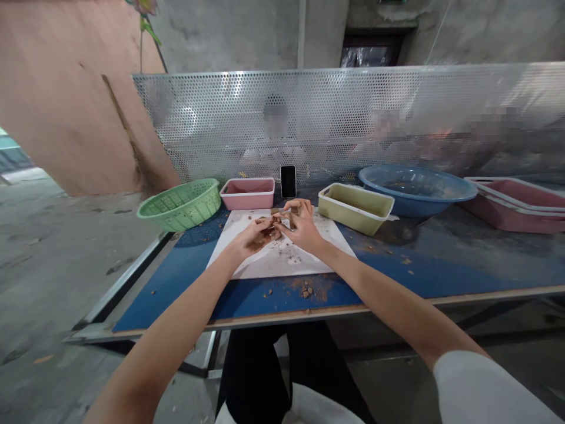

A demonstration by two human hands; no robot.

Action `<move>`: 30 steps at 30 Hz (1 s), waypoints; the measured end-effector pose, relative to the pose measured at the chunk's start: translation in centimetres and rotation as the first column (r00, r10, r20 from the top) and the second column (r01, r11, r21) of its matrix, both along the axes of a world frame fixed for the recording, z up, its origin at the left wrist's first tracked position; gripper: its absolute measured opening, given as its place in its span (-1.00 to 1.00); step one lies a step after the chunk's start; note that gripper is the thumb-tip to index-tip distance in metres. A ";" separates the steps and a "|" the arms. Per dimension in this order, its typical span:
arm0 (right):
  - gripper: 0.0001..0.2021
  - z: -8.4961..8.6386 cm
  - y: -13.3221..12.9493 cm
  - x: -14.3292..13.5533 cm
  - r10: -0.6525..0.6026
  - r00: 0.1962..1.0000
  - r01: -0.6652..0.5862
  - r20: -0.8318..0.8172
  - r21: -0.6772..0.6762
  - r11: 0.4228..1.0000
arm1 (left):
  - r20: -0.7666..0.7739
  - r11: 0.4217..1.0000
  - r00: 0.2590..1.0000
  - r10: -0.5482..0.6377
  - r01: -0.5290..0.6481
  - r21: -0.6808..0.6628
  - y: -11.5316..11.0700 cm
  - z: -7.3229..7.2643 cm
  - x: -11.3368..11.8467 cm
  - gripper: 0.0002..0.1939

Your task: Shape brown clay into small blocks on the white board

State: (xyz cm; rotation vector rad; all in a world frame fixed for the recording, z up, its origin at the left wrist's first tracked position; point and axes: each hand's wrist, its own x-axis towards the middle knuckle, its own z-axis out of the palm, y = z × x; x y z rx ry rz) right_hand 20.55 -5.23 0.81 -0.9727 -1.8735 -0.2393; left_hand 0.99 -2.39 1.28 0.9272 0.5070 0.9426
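Observation:
Over a white sheet (251, 268) dotted with brown crumbs, both hands meet near the middle. My left hand (256, 234) is closed around a brown, clay-like lump (274, 231). From the right, my right hand (303, 226) touches the same lump with its fingertips and is closed on a small tool with a brown end, whose shape is mostly hidden by the fingers. More brown pieces lie on the sheet beneath the hands. A small heap of brown bits (306, 290) rests on the blue table (176, 294) near its front edge.
Behind the sheet stand a pink basin (248, 201), a black-screened phone (288, 181) and a yellow-green basin (353, 218). A green basket (180, 206) is at left. On the right are a blue bowl (415, 203) and stacked pink basins (507, 215). A perforated metal panel (326, 118) rises behind.

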 end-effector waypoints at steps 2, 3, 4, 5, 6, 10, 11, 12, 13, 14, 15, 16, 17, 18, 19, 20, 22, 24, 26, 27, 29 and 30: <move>-0.77 0.0 -0.1 0.0 0.001 1.000 -0.001 0.019 -0.012 1.000 | 0.005 1.000 1.000 -0.006 0.006 -0.004 0.0 -0.1 0.0 -0.74; -0.75 0.0 -0.1 0.1 0.001 1.000 -0.001 0.028 -0.013 1.000 | 0.010 1.000 1.000 -0.009 0.009 -0.002 0.1 -0.1 0.0 -0.72; -0.74 -0.1 -0.1 0.1 0.001 0.999 -0.001 0.035 -0.011 1.000 | 0.015 1.000 1.000 -0.014 0.014 0.004 0.1 -0.2 0.0 -0.70; -0.74 -0.1 0.0 0.1 0.000 0.999 0.000 0.041 -0.009 1.000 | 0.017 1.000 1.000 -0.020 0.020 0.009 0.1 -0.2 0.0 -0.69; -0.75 -0.1 0.0 0.1 -0.001 0.999 0.001 0.044 -0.005 1.000 | 0.016 1.000 1.000 -0.026 0.025 0.014 0.1 -0.2 0.0 -0.67; -0.80 -0.2 0.0 0.0 0.002 0.999 -0.003 0.036 0.036 0.999 | 0.015 0.999 0.999 -0.035 0.035 0.014 -0.1 -0.2 0.2 -0.59; -0.81 -0.2 -0.1 0.0 0.004 0.999 -0.006 0.031 0.049 0.999 | 0.019 0.999 0.999 -0.034 0.033 0.010 -0.1 -0.1 0.3 -0.59; -0.82 -0.2 -0.1 -0.1 0.005 1.000 -0.007 0.028 0.059 0.998 | 0.022 1.000 0.999 -0.031 0.031 0.006 -0.1 -0.1 0.3 -0.60; -0.83 -0.2 -0.1 -0.1 0.005 1.000 -0.007 0.024 0.063 0.998 | 0.025 1.000 0.999 -0.027 0.027 0.002 -0.1 -0.1 0.4 -0.61; -0.83 -0.2 -0.1 -0.1 0.004 1.000 -0.006 0.021 0.063 0.998 | 0.026 1.000 0.999 -0.022 0.022 -0.001 -0.1 -0.2 0.4 -0.63; -0.83 -0.2 0.0 -0.2 0.003 1.000 -0.005 0.017 0.060 0.998 | 0.026 1.000 1.000 -0.014 0.014 -0.004 -0.1 -0.2 0.5 -0.65; -0.83 -0.2 0.0 -0.2 0.003 1.000 -0.004 0.013 0.057 0.998 | 0.025 1.000 1.000 -0.005 0.005 -0.007 -0.1 -0.2 0.5 -0.66; -0.83 -0.2 0.0 -0.2 0.002 1.000 -0.002 0.006 0.055 0.999 | 0.024 1.000 1.000 0.006 -0.006 -0.010 -0.1 -0.2 0.5 -0.69; -0.83 -0.2 0.1 -0.3 0.002 1.000 -0.001 -0.004 0.056 0.998 | 0.026 1.000 1.000 0.016 -0.016 -0.013 -0.2 -0.2 0.5 -0.71; -0.82 -0.2 0.1 -0.3 0.002 1.000 -0.001 -0.015 0.062 0.998 | 0.028 1.000 0.999 0.022 -0.022 -0.015 -0.3 -0.2 0.5 -0.74; -0.82 -0.2 0.1 -0.3 0.004 1.000 -0.002 -0.025 0.070 0.998 | 0.031 1.000 0.999 0.023 -0.022 -0.017 -0.4 -0.1 0.5 -0.76; -0.81 -0.1 0.1 -0.2 0.002 0.999 0.001 -0.038 0.083 0.997 | 0.036 1.000 0.999 0.016 -0.015 -0.017 -0.6 0.0 0.4 -0.80; -0.83 -0.1 0.0 -0.2 -0.002 0.999 0.004 -0.032 0.083 0.997 | 0.030 1.000 0.999 0.013 -0.013 -0.019 -0.8 0.2 0.4 -0.82; -0.84 0.0 0.0 -0.1 -0.001 1.000 0.003 -0.021 0.082 0.997 | 0.018 0.999 1.000 0.026 -0.025 -0.024 -0.8 0.4 0.5 -0.84; -0.83 0.0 -0.1 -0.1 0.003 1.000 -0.002 -0.014 0.084 0.996 | 0.013 0.999 0.999 0.032 -0.032 -0.025 -0.8 0.5 0.5 -0.85; -0.81 0.0 -0.1 -0.1 0.016 1.000 -0.016 0.000 0.092 0.996 | 0.013 0.999 0.999 0.036 -0.036 -0.023 -0.8 0.5 0.5 -0.85; -0.80 0.0 -0.1 -0.1 0.020 1.000 -0.021 0.008 0.090 0.996 | 0.019 0.999 0.999 0.034 -0.034 -0.019 -0.8 0.5 0.5 -0.84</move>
